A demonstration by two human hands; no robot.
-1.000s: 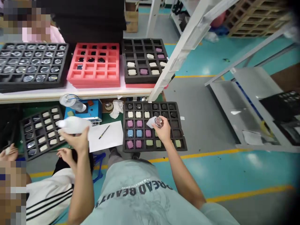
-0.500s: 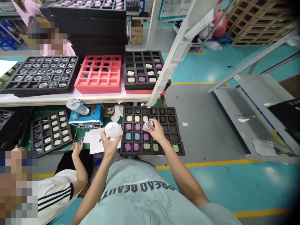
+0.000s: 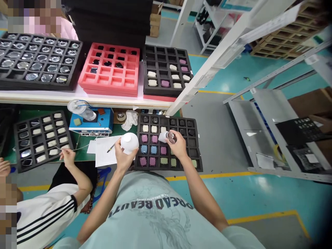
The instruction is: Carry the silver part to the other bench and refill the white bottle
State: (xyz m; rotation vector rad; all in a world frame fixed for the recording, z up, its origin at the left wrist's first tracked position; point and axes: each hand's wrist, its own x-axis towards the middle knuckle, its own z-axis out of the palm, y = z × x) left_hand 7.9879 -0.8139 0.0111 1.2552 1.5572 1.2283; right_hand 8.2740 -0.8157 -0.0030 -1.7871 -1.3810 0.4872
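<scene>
- Left hand [image 3: 123, 157] has its grip closed around a white bottle [image 3: 129, 142], held up in front of the chest, just left of the near black tray [image 3: 197, 154].
- Right hand [image 3: 177, 147] has its grip closed on a small round clear-and-metal part [image 3: 170, 136] with a bit of white cloth [image 3: 163, 137] under it — held over the middle rows of that tray.
- I read both hands as raised off the counter, near each other but not touching.
- Near tray: compartment grid, black pieces in the back row, then cream, pink, blue and green ones further forward; right-hand cells look bare.
- Left of the tray: white paper sheets [image 3: 106, 154] with a pen [image 3: 111, 148] lying on them, touching the green mat.
- Behind the paper: a blue box unit [image 3: 103, 125] with a clear round container [image 3: 81, 110] on top; a crumpled white rag [image 3: 131, 119] just beside it.
- Far left on the counter: another black tray [image 3: 18, 162] with cream and shiny pieces.
- Co-worker in a striped white shirt at lower left — one hand [image 3: 67, 156] at that tray's edge holding something thin; can't tell what.
- Upper shelf: black tray of round glassy parts [image 3: 70, 84], red foam tray [image 3: 109, 86], black tray [image 3: 162, 90] with a few cream and pink pieces.
</scene>
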